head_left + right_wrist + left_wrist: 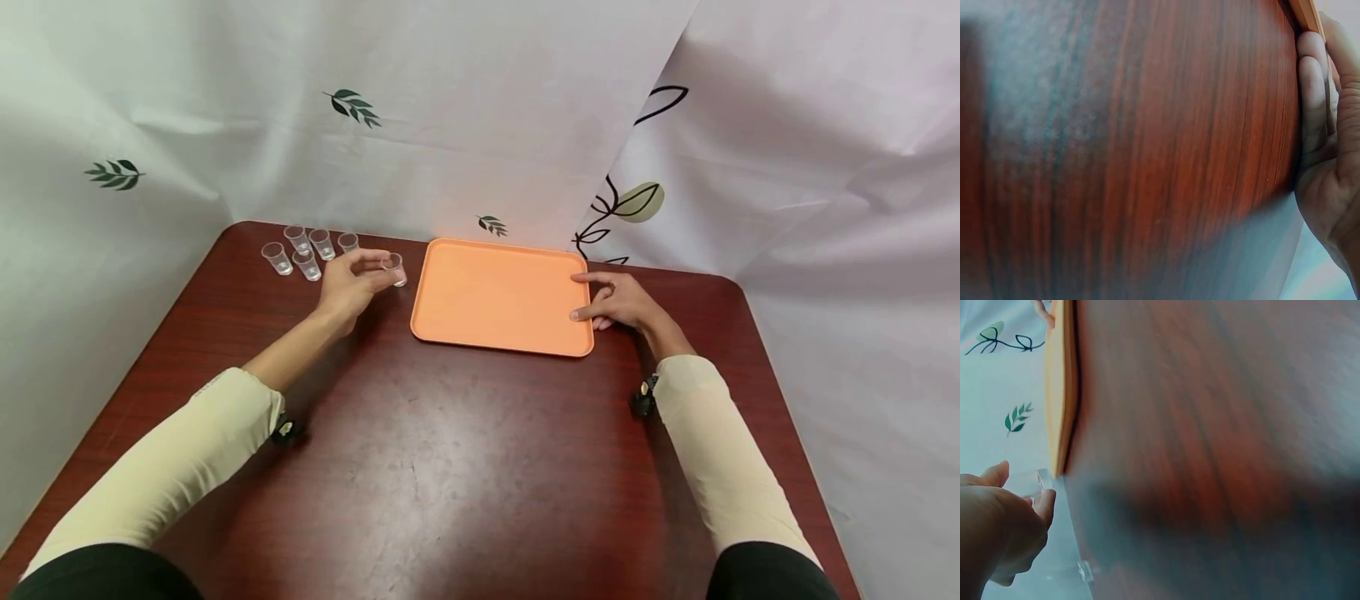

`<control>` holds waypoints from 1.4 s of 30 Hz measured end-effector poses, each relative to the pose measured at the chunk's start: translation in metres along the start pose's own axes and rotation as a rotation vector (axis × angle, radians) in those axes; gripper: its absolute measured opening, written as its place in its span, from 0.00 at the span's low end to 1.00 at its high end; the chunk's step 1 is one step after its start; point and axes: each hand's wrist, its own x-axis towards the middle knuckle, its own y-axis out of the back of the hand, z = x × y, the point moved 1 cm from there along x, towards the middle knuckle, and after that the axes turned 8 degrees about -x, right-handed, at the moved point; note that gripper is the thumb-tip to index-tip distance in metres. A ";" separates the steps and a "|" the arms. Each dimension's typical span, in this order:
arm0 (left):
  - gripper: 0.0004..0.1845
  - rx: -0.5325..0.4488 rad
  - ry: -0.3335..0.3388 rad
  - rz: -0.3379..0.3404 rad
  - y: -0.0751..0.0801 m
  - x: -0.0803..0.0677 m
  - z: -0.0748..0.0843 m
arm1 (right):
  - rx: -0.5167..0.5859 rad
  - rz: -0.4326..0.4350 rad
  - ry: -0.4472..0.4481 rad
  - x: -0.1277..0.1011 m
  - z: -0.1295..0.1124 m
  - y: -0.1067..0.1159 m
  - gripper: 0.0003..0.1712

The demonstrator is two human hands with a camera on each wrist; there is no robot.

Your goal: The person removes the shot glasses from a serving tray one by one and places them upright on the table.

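My left hand [348, 287] pinches a small clear plastic cup [394, 268] between thumb and fingers, just left of an orange rectangular tray [502, 296]. The left wrist view shows that cup [1040, 481] between the thumb and a finger, near the tray's end [1060, 394]. At the tray's right edge, my right hand [618, 302] has its thumb and index finger over the rim. Its other fingers [1313, 87] are curled against the edge from below in the right wrist view.
Several more clear cups [307, 265] stand at the table's back left corner, behind and left of my left hand. White cloth with leaf prints [352, 192] hangs along the back and sides of the dark red wooden table [450, 467].
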 end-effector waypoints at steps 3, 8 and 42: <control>0.25 -0.022 0.020 0.036 0.012 -0.003 0.000 | 0.001 -0.004 0.000 0.001 -0.001 0.000 0.50; 0.28 -0.086 0.029 0.105 0.030 -0.003 -0.001 | -0.009 -0.004 0.008 -0.001 -0.001 0.000 0.50; 0.33 -0.042 0.056 0.296 0.072 0.006 -0.010 | -0.013 0.013 0.006 0.003 0.003 0.000 0.50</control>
